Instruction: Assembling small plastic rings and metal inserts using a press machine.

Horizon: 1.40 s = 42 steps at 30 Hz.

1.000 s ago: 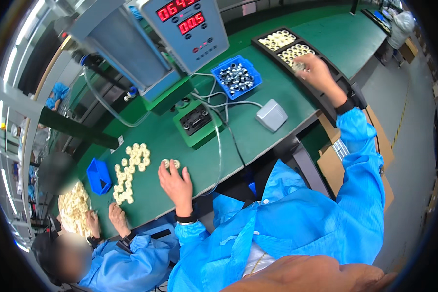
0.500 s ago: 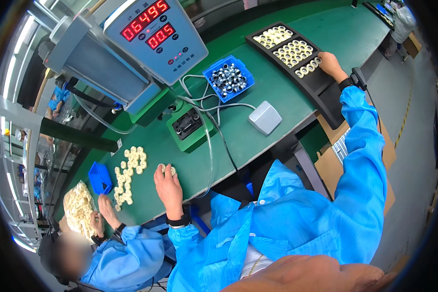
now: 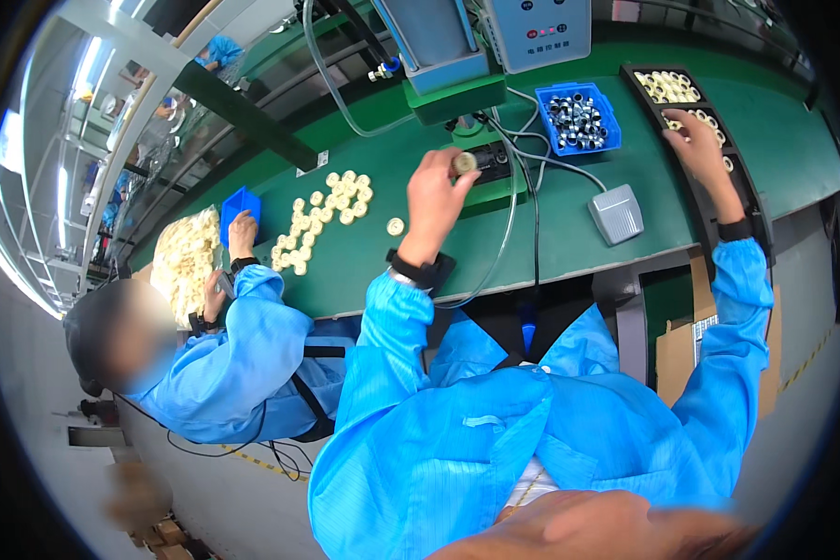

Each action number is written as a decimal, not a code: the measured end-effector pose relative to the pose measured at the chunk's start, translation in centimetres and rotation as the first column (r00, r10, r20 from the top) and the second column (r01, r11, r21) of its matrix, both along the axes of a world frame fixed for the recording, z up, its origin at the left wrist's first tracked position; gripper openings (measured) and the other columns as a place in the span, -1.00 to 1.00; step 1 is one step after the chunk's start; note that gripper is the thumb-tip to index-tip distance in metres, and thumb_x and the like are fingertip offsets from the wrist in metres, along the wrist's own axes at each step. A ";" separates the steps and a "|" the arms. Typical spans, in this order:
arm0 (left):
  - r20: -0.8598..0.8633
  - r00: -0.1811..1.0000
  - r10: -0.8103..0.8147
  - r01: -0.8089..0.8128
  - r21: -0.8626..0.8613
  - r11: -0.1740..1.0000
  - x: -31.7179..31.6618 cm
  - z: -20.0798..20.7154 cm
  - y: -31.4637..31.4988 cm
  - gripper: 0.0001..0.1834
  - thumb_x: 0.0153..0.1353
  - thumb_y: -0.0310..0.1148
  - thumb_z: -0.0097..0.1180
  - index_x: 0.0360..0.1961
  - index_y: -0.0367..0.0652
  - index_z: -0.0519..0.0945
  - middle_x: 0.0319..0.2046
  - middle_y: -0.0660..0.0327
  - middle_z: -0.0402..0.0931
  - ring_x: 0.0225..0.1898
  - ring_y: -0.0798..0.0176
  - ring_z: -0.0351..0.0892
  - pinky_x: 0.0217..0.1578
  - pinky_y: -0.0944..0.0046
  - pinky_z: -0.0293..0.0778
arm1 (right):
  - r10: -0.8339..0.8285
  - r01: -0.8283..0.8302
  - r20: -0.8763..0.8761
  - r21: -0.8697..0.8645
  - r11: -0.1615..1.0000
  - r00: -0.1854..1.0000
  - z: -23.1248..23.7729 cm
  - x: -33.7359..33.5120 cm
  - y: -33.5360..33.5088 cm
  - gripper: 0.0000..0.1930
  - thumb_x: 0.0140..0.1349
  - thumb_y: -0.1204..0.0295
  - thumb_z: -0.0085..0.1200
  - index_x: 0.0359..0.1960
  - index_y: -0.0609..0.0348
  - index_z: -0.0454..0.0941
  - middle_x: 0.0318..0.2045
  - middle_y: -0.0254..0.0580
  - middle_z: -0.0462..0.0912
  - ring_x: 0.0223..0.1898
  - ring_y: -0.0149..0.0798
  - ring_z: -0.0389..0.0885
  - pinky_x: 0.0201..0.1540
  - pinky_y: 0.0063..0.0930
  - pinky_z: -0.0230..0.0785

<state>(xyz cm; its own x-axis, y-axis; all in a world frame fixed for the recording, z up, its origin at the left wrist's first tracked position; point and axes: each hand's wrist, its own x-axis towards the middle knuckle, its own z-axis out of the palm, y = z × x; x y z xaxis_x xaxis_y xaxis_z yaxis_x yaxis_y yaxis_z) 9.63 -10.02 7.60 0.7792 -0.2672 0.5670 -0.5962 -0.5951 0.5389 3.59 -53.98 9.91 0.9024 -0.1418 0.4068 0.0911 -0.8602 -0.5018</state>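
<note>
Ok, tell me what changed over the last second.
The left hand lifted off the green table holding a cream ring and carried it toward the fixture under the press. The right hand stayed on the black tray; the blue bin and grey pedal stayed put.

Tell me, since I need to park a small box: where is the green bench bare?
Bare green lies between the grey pedal and the black tray, and below the loose rings. Crowded around the green fixture and blue bin.
</note>
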 end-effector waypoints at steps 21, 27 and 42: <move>-0.328 0.943 -0.054 0.108 0.149 0.983 4.0 0.6 -1.9 -0.65 0.02 -0.25 0.35 -0.21 -0.23 0.67 -0.34 0.07 0.56 -0.33 0.09 0.58 -0.28 0.14 0.47 | 0.105 -0.080 0.041 -0.401 0.913 0.994 -6.8 11.4 11.7 -0.85 0.08 0.45 0.21 -0.32 0.14 0.55 -0.31 -0.09 0.56 -0.24 0.06 0.59 -0.19 -0.08 0.45; -0.158 0.981 -0.116 0.149 0.216 0.965 4.0 0.0 -1.8 -0.72 0.11 -0.29 0.26 -0.19 -0.21 0.69 -0.36 0.06 0.54 -0.29 0.03 0.55 -0.25 0.11 0.46 | 0.128 -0.083 0.111 -0.345 0.935 0.986 -6.7 11.8 12.0 -0.81 0.07 0.41 0.22 -0.28 0.11 0.54 -0.31 -0.08 0.60 -0.25 0.07 0.62 -0.20 -0.05 0.48; 0.007 0.974 -0.227 0.222 0.190 0.956 3.9 -0.5 -1.3 -0.76 0.16 -0.39 0.21 -0.14 -0.18 0.68 -0.28 0.04 0.50 -0.22 -0.09 0.53 -0.18 0.04 0.48 | 0.185 -0.121 0.219 -0.275 0.954 0.958 -6.2 11.4 12.8 -0.88 0.12 0.44 0.13 -0.29 0.11 0.60 -0.30 -0.06 0.58 -0.27 0.06 0.62 -0.23 -0.06 0.48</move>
